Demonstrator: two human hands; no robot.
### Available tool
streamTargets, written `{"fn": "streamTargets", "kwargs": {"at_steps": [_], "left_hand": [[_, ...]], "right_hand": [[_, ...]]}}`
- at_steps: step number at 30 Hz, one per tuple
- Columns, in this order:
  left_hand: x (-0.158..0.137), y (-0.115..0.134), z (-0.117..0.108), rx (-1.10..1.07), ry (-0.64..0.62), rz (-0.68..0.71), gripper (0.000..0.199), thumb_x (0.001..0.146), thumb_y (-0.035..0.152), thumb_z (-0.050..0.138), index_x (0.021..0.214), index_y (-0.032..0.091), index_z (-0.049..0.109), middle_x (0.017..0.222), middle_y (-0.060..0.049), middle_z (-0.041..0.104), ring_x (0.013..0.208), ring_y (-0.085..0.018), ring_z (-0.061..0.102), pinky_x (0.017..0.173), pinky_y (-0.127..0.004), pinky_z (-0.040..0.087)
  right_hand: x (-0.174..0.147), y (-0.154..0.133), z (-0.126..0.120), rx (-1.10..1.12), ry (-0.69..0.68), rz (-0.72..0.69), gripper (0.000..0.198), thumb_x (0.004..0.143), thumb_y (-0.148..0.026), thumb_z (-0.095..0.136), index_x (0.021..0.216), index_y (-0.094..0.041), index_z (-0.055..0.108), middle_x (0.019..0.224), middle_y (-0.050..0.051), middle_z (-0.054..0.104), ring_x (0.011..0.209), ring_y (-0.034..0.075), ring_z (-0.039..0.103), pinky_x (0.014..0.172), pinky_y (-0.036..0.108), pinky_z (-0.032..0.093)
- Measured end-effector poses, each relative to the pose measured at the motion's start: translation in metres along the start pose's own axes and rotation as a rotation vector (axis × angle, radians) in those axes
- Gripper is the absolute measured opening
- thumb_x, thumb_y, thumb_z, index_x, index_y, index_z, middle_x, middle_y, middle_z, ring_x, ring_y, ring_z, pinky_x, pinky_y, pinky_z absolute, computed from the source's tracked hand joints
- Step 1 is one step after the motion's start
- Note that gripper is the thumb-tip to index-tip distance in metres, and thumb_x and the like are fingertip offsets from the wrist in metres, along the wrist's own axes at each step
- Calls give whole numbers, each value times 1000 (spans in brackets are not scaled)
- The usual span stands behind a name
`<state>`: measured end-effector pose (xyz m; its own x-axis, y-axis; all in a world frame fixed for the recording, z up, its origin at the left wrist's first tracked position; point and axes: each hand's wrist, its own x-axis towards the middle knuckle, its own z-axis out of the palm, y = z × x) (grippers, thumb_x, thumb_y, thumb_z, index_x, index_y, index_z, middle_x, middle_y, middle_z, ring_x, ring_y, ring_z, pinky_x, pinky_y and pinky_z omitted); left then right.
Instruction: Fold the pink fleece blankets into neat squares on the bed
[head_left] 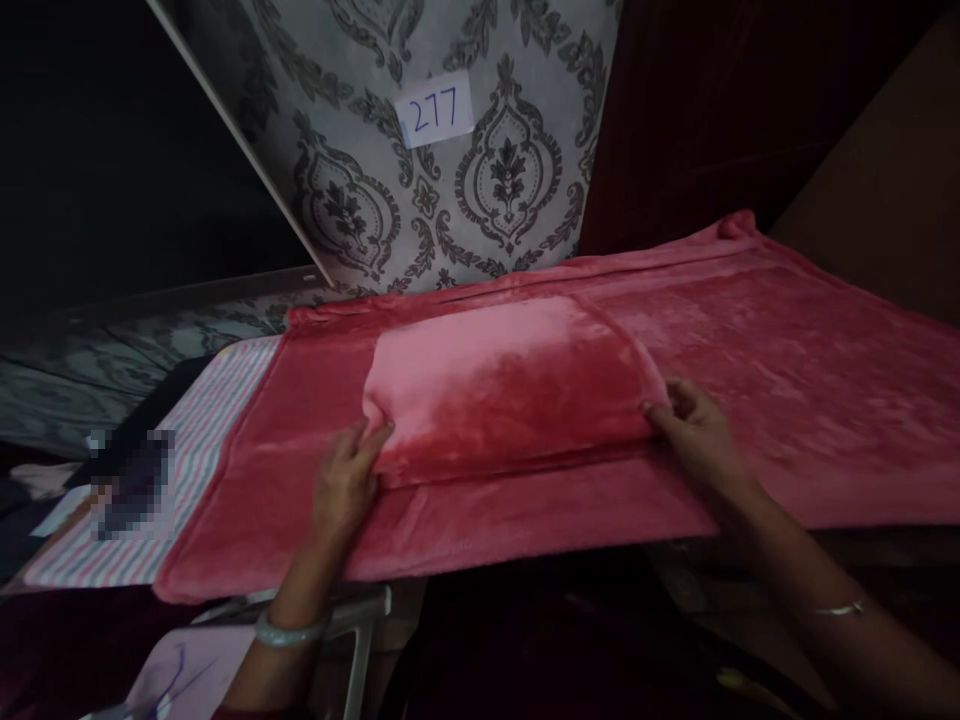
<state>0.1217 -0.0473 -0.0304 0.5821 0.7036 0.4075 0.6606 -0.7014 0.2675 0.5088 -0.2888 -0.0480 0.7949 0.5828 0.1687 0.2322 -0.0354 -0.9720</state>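
Observation:
A folded plush cloth [510, 390], pink fading to red, lies across the middle of a red plush blanket [787, 390]. At its near left corner my left hand [346, 478] pinches the edge between thumb and fingers. My right hand [694, 430] is closed on the right edge of the same cloth, thumb on top. The cloth's near edge casts a dark line on the blanket beneath. Inside the folds, nothing can be seen.
Striped fabric [232, 400] shows under the blanket's left end, with a blurred patch on it. Behind stands a patterned wall [427, 195] bearing a paper marked 277 [435, 110]. A dark screen-like panel [135, 150] is at left. A pale metal frame [367, 620] sits below the blanket.

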Motion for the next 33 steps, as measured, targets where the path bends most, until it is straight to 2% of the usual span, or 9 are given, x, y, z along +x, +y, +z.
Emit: {"fn": "streamTargets", "kwargs": {"at_steps": [5, 9, 12, 14, 16, 19, 21, 25, 33], "left_hand": [[-10, -8, 8, -145, -133, -9, 61, 73, 17, 52, 132, 24, 69, 144, -12, 59, 131, -30, 57, 109, -44, 49], [-3, -11, -19, -315, -200, -23, 56, 79, 36, 60, 133, 24, 68, 147, -13, 57, 139, -34, 50, 113, -49, 44], [10, -5, -42, -348, -224, -15, 56, 83, 49, 62, 135, 29, 66, 152, -9, 54, 146, -34, 41, 117, -50, 38], [27, 8, -46, -332, -140, 8, 55, 89, 52, 55, 139, 30, 63, 154, -7, 53, 149, -30, 37, 120, -50, 33], [53, 29, -38, -296, -70, 53, 57, 94, 52, 47, 144, 26, 57, 157, -8, 48, 150, -28, 36, 123, -49, 29], [110, 69, -14, -178, -182, 163, 67, 95, 52, 47, 151, 15, 48, 162, -16, 38, 152, -30, 31, 124, -50, 24], [151, 93, 2, -61, -306, 202, 69, 95, 49, 50, 153, 12, 43, 164, -19, 34, 154, -32, 27, 123, -51, 24], [199, 114, 31, 170, -354, 96, 67, 99, 46, 46, 155, 11, 39, 165, -23, 28, 155, -36, 23, 123, -59, 18], [186, 93, 85, 275, -284, 76, 64, 103, 47, 36, 157, 14, 37, 165, -20, 31, 154, -34, 26, 123, -58, 17]], "right_hand": [[-8, 13, -6, -11, -84, 157, 54, 77, -53, 71, 122, -27, 57, 97, 6, 76, 80, 28, 74, 67, 41, 63], [-5, 5, -13, 23, -164, 186, 69, 75, -58, 71, 133, -25, 51, 112, 10, 74, 93, 31, 74, 79, 45, 63], [4, -6, -18, -131, -177, 83, 79, 77, -62, 67, 142, -21, 49, 117, 15, 72, 100, 35, 72, 86, 51, 61], [11, -19, -13, -301, -70, -120, 78, 83, -64, 60, 146, -21, 47, 128, 18, 67, 114, 37, 66, 98, 57, 53], [21, -40, 7, -447, -23, -369, 71, 91, -60, 50, 149, -21, 46, 145, 16, 57, 132, 35, 54, 112, 58, 41], [47, -77, 56, -649, -257, -598, 64, 98, -48, 41, 154, -16, 42, 160, 13, 41, 148, 30, 37, 123, 50, 27], [73, -97, 93, -820, -388, -561, 65, 99, -41, 43, 156, -10, 40, 161, 17, 37, 151, 31, 30, 124, 50, 21], [120, -102, 143, -1013, -374, -331, 62, 103, -40, 42, 159, -15, 34, 165, 15, 30, 153, 32, 23, 122, 56, 18], [125, -39, 157, -1013, -254, -259, 58, 105, -44, 37, 155, -15, 42, 161, 14, 38, 151, 31, 27, 123, 55, 10]]}}
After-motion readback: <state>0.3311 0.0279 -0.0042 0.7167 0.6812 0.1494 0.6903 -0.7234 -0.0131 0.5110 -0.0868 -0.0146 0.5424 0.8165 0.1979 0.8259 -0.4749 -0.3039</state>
